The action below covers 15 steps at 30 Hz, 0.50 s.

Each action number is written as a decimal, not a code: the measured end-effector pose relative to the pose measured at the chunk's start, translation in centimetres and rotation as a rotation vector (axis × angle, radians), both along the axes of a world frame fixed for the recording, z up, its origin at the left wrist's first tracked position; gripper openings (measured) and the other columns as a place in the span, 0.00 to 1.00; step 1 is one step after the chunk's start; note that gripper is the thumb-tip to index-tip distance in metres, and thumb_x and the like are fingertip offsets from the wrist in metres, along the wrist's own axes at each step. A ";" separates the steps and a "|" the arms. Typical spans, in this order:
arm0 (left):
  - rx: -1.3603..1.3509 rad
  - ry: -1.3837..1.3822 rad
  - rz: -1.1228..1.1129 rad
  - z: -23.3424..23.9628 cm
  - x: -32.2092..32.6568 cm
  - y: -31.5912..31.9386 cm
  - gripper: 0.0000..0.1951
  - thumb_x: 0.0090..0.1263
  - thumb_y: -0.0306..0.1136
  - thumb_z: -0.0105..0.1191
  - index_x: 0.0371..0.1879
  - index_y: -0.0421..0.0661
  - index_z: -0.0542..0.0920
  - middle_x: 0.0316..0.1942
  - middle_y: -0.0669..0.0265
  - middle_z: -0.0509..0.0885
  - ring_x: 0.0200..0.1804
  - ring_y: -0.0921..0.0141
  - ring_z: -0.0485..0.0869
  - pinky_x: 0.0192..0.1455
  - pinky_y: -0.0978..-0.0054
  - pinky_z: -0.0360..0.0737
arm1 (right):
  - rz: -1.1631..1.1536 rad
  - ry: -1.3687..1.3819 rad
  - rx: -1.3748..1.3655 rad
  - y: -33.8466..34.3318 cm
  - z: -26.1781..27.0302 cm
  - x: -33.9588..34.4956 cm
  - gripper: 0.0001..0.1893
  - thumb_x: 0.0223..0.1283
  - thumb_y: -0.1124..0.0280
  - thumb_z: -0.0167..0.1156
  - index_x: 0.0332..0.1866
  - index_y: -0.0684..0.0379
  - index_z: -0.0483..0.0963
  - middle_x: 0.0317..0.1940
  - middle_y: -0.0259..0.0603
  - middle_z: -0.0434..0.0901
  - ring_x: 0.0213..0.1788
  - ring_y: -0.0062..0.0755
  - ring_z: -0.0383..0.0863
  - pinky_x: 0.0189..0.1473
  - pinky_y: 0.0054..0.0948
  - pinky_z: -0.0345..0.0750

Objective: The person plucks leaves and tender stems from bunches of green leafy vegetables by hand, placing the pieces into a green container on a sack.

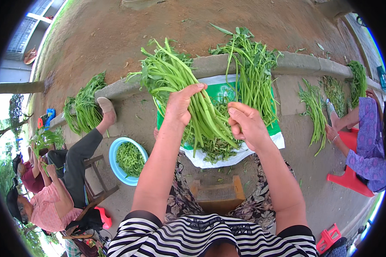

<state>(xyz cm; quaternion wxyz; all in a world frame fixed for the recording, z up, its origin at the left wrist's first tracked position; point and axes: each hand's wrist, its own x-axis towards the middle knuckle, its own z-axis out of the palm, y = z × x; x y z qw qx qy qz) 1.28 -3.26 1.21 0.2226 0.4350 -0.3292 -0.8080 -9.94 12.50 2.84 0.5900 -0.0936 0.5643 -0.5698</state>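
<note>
My left hand [181, 104] grips a thick bunch of leafy green stems [193, 106], thumb laid across the top. Its leaves fan out towards the kerb and its cut ends point to the lower right. Close to those ends is my right hand [246, 125], fingers curled and thumb against the forefinger; nothing shows between them. Beneath both hands a green and white plastic sheet [278, 139] lies on the ground, with a pile of short trimmings [220, 149] on it. Another bunch of long-stemmed greens [251, 80] rests partly on the sheet and over the kerb.
A light-blue basin [114, 163] of cut greens stands at left. A concrete kerb [297, 64] runs beyond the sheet. Seated people [56, 204] are at left, one handling greens; another person [366, 144] sits at right holding stems. A low wooden stool [218, 205] is near my knees.
</note>
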 end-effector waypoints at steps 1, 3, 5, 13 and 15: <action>0.002 0.001 -0.009 0.2 -0.2 0.2 0.10 0.56 0.27 0.60 0.35 0.36 0.81 0.29 0.63 0.82 0.30 0.71 0.80 0.35 0.72 0.80 | -0.036 -0.140 -0.018 0.0 -0.3 -0.1 0.12 0.64 0.63 0.52 0.41 0.63 0.71 0.20 0.27 0.66 0.14 0.12 0.56 0.15 0.18 0.53; 0.005 0.001 -0.013 0.5 -0.7 0.6 0.10 0.56 0.27 0.60 0.35 0.35 0.81 0.29 0.63 0.81 0.30 0.72 0.79 0.34 0.74 0.79 | 0.023 -0.172 0.006 -0.2 -0.9 -0.1 0.13 0.63 0.61 0.54 0.38 0.62 0.70 0.20 0.28 0.67 0.15 0.12 0.59 0.14 0.17 0.54; 0.017 0.000 -0.024 0.5 -1.0 1.0 0.10 0.56 0.27 0.60 0.34 0.35 0.81 0.29 0.63 0.81 0.30 0.72 0.79 0.34 0.75 0.78 | 0.085 -0.134 0.022 -0.4 -1.5 0.0 0.14 0.63 0.58 0.55 0.34 0.61 0.70 0.19 0.28 0.67 0.15 0.12 0.60 0.14 0.17 0.53; -0.001 0.010 -0.067 0.6 -1.2 1.6 0.09 0.56 0.26 0.59 0.34 0.35 0.81 0.29 0.63 0.81 0.29 0.73 0.79 0.33 0.76 0.78 | 0.264 0.397 -0.065 -0.6 -2.1 0.4 0.18 0.62 0.60 0.55 0.22 0.62 0.70 0.13 0.28 0.63 0.18 0.15 0.59 0.20 0.24 0.59; -0.011 0.005 -0.063 0.2 -1.1 1.5 0.09 0.56 0.26 0.59 0.34 0.35 0.81 0.29 0.63 0.81 0.30 0.72 0.79 0.34 0.76 0.78 | 0.265 0.515 -0.118 -0.6 -2.3 0.2 0.17 0.61 0.63 0.54 0.21 0.65 0.70 0.13 0.32 0.63 0.19 0.18 0.61 0.22 0.28 0.62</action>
